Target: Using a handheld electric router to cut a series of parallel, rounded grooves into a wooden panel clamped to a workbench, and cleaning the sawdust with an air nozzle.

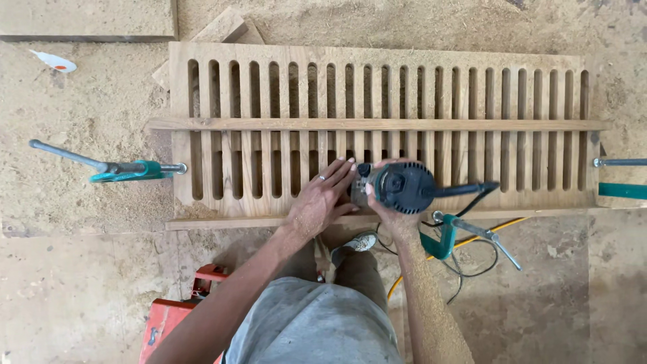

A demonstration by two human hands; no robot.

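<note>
On the near edge of a slotted wooden panel (377,121), right of middle: a compact power router (403,187) with dark round cap and teal body, standing upright on the wood, black cord (472,195) running off to the right. Right hand (384,205) wrapped around the tool's near side, fingers closed on its body, forearm dusted with sawdust. Left hand (322,200) just left of the tool, palm down and fingers spread flat on the panel, fingertips touching the router's left side, a ring on one finger.

Panel itself long and pale, cut with a row of upright slots from left to right, a thin wooden strip (377,124) lying across it lengthwise above the hands, another strip along the near edge. Teal clamp (445,239) gripping the near edge just right of the tool, its steel handle angled to the right. A second teal clamp (131,170) with a long steel bar at the panel's left end; a third (620,189) partly in view at the right end. Yellow cable (499,226) and black loops hanging near the right clamp.

Beneath and all around: a bench (87,195) thick with sawdust. Far left, an offcut of wood (219,28) poking out behind the panel. Near left, on the floor, a red metal object (178,317). Below the hands, grey shorts and a light shoe (360,243).
</note>
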